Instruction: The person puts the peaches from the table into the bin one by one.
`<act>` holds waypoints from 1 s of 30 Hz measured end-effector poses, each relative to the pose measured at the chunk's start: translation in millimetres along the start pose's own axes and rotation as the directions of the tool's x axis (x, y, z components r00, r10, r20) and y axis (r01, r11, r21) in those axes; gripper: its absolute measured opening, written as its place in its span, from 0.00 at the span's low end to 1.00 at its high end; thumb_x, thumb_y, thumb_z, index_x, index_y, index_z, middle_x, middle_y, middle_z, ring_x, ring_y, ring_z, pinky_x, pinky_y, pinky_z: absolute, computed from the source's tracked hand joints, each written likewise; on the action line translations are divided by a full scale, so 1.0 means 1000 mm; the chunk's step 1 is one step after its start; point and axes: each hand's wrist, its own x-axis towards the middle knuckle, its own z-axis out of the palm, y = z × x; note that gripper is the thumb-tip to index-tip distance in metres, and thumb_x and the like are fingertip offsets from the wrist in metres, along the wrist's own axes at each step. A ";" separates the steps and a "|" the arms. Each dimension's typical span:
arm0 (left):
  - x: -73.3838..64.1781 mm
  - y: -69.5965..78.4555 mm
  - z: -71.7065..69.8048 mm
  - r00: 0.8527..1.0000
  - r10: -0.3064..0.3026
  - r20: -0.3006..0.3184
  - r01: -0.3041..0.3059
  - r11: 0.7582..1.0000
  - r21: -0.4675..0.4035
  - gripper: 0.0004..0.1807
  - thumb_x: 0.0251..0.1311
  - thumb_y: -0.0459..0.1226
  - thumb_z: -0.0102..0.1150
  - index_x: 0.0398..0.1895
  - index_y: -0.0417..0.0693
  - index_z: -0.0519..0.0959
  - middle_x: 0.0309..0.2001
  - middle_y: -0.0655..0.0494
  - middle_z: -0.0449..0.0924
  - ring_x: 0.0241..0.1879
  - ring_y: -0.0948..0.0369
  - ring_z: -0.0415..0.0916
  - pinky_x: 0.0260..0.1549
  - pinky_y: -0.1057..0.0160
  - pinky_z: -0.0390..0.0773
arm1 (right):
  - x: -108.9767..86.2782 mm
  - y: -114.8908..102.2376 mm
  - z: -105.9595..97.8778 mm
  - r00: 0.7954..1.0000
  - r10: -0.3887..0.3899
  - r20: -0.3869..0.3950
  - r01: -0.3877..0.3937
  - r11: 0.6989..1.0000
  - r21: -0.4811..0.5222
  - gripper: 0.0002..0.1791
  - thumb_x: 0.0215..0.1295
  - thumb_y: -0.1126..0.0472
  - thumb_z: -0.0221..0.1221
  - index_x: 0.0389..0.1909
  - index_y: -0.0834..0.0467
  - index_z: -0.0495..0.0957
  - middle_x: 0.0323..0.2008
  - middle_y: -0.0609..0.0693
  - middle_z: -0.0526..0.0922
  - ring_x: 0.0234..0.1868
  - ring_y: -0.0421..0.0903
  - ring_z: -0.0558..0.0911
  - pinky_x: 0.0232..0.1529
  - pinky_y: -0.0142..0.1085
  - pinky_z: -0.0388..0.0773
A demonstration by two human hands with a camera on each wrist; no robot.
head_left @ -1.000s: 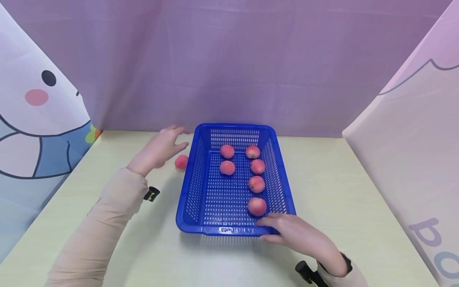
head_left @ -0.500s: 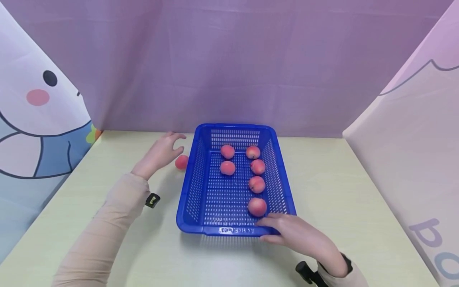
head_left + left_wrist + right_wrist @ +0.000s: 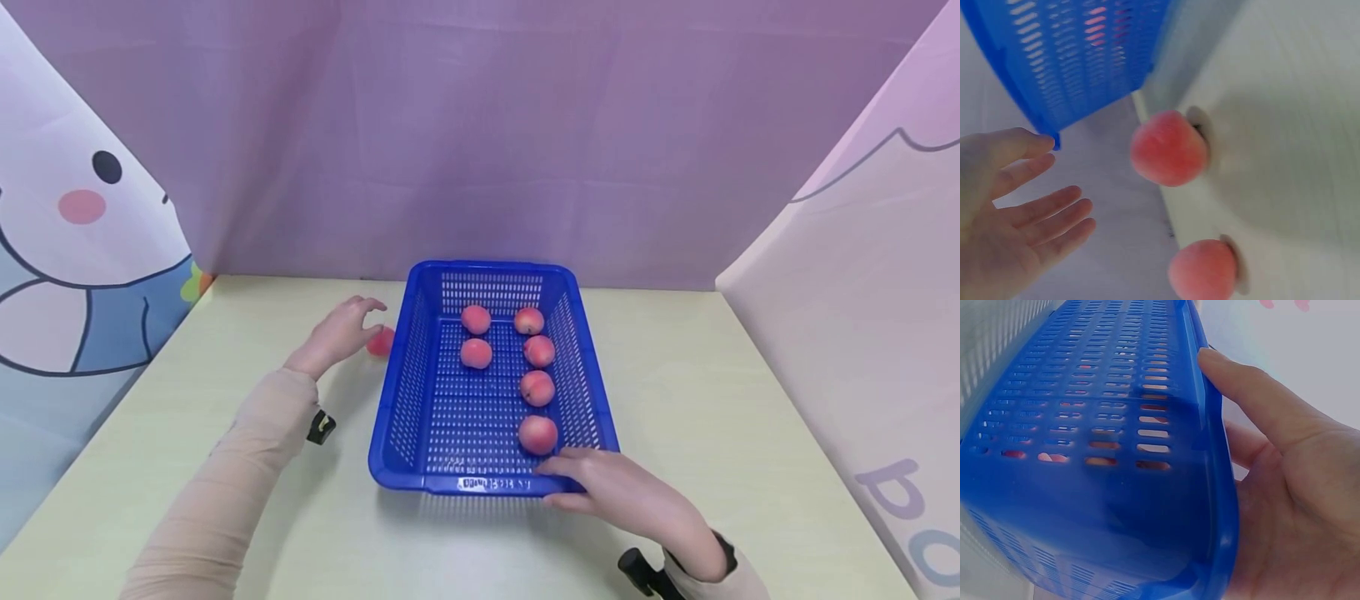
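A blue perforated plastic basket [image 3: 489,483] stands on the table with several pinkish-red peaches [image 3: 537,388] in it: a row along its right side and two at the left rear. My right hand [image 3: 626,492] grips the basket's near right corner, thumb outside the rim [image 3: 1225,506] and fingers over it. Beside the basket's left wall, my left hand [image 3: 337,335] hovers with spread, bent fingers and holds nothing. Its thumb overlaps a peach [image 3: 382,342] on the table in the head view. The left wrist view shows two loose peaches [image 3: 1169,149] outside the basket, apart from the fingers.
The pale table [image 3: 697,400] extends on both sides of the basket. A purple cloth backdrop [image 3: 480,142] hangs behind, and printed panels [image 3: 847,317] flank the table. Dark wrist-worn camera parts [image 3: 321,427] stick out below each wrist.
My left hand has come down and nearer, its thumb now overlapping the peach left of the basket. The right hand stays on the rim, and the basket has not moved.
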 end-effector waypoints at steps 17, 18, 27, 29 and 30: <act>0.005 -0.012 0.022 0.999 0.037 0.001 -0.037 0.999 -0.020 0.21 0.56 0.35 0.53 0.50 0.31 0.69 0.48 0.31 0.69 0.48 0.41 0.67 0.50 0.46 0.65 | 0.001 0.000 -0.001 1.000 0.000 0.003 0.000 1.000 0.008 0.14 0.59 0.52 0.54 0.42 0.54 0.77 0.36 0.43 0.79 0.37 0.39 0.77 0.39 0.35 0.74; 0.006 -0.012 0.022 0.999 0.035 0.004 -0.035 0.999 -0.020 0.21 0.56 0.35 0.54 0.50 0.30 0.69 0.48 0.31 0.69 0.48 0.41 0.67 0.50 0.46 0.65 | 0.001 0.000 -0.001 1.000 -0.003 0.002 0.003 1.000 0.009 0.13 0.59 0.52 0.55 0.42 0.54 0.77 0.36 0.43 0.79 0.37 0.39 0.77 0.39 0.35 0.74; 0.010 -0.016 0.031 0.999 0.032 0.012 -0.032 0.999 -0.009 0.22 0.55 0.34 0.53 0.51 0.30 0.68 0.46 0.31 0.68 0.44 0.42 0.69 0.47 0.48 0.68 | 0.001 0.000 -0.001 1.000 -0.005 0.002 0.005 1.000 0.000 0.14 0.59 0.52 0.54 0.42 0.54 0.77 0.36 0.43 0.79 0.37 0.39 0.77 0.40 0.35 0.74; 0.012 -0.017 0.033 0.999 0.035 0.015 -0.035 0.999 -0.001 0.22 0.55 0.35 0.53 0.51 0.30 0.68 0.46 0.31 0.68 0.43 0.43 0.70 0.46 0.48 0.69 | 0.001 0.000 -0.001 1.000 -0.005 0.003 0.005 1.000 0.000 0.14 0.59 0.52 0.54 0.42 0.54 0.77 0.36 0.43 0.79 0.37 0.39 0.77 0.40 0.35 0.74; 0.013 -0.018 0.034 0.999 0.035 0.017 -0.035 0.999 0.002 0.22 0.55 0.35 0.53 0.51 0.30 0.68 0.46 0.31 0.68 0.43 0.44 0.70 0.45 0.48 0.69 | 0.001 0.000 -0.001 1.000 -0.005 0.003 0.005 1.000 0.001 0.14 0.59 0.52 0.54 0.42 0.54 0.77 0.36 0.43 0.79 0.37 0.39 0.77 0.40 0.35 0.74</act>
